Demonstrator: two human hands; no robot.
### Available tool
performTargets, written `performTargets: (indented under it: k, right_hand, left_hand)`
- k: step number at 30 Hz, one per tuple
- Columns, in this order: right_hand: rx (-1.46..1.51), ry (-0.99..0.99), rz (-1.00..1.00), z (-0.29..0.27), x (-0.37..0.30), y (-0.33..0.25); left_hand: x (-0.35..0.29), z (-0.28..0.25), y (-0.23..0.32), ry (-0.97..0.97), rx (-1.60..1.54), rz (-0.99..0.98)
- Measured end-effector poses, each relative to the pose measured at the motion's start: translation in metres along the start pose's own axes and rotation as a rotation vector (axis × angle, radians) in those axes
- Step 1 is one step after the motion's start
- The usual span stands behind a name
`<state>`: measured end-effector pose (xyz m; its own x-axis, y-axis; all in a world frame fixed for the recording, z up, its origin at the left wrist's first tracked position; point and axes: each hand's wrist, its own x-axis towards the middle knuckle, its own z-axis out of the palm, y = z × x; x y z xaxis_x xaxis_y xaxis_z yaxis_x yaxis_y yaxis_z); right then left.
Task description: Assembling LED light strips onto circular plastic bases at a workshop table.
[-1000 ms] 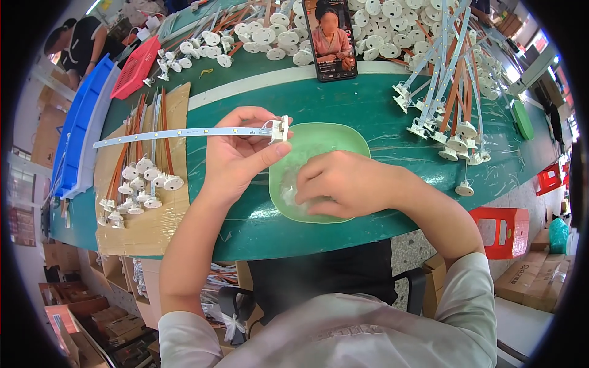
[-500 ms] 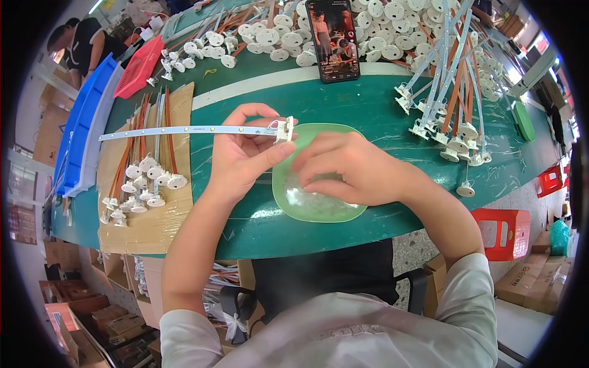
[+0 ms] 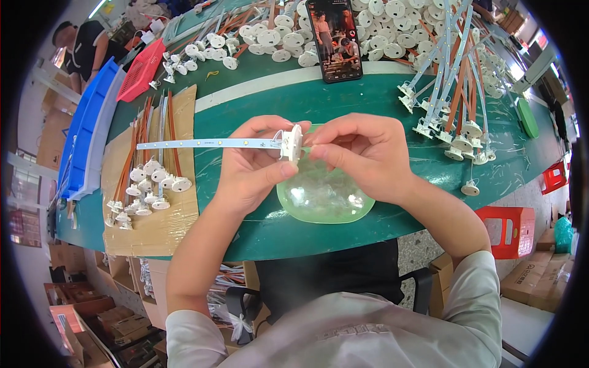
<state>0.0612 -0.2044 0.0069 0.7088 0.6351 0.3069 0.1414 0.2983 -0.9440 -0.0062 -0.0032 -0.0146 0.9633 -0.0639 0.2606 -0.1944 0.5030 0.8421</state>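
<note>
My left hand (image 3: 244,175) is closed around the white round base (image 3: 292,145) of an LED strip (image 3: 205,143). The narrow strip sticks out to the left, roughly level, with thin wires at its end by the base. Thumb and forefinger of my right hand (image 3: 371,153) are pinched together close to the base's right face. Whatever sits between those fingertips is too small to make out. Beneath both hands lies a shallow light-green tray (image 3: 325,218) with small shiny bits inside, partly hidden by the hands.
Several finished-looking strips with bases lie on cardboard (image 3: 153,236) at left. More hang over the table (image 3: 257,236) at right. A phone (image 3: 334,40) leans against a heap of white bases (image 3: 392,37). Blue bin (image 3: 92,129) and red basket (image 3: 140,70) stand far left, near another person (image 3: 92,46).
My right hand has risen from over the green tray to the base, its fingertips now pinched. My left hand and the strip have shifted slightly right, and the base has turned.
</note>
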Motion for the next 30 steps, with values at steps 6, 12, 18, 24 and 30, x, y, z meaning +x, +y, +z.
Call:
performTargets:
  k: [6, 12, 18, 24, 30]
  right_hand:
    - [-0.176, -0.015, -0.136, 0.002, -0.003, 0.003]
    - [-0.285, 0.037, -0.220, 0.008, -0.005, 0.008]
    - [-0.638, 0.011, -0.613, 0.002, 0.002, 0.010]
    - [-0.734, 0.075, -0.741, 0.009, -0.001, 0.005]
    - [-0.748, 0.136, -0.788, 0.015, -0.002, 0.008]
  left_hand:
    - [-0.002, 0.003, -0.001, 0.013, -0.079, -0.012]
    - [-0.004, 0.007, -0.003, 0.026, -0.044, -0.018]
    - [-0.003, 0.004, 0.000, 0.017, -0.068, -0.011]
    - [-0.002, 0.002, -0.008, -0.071, 0.064, 0.113]
    - [-0.005, 0.009, -0.014, -0.006, -0.011, 0.079]
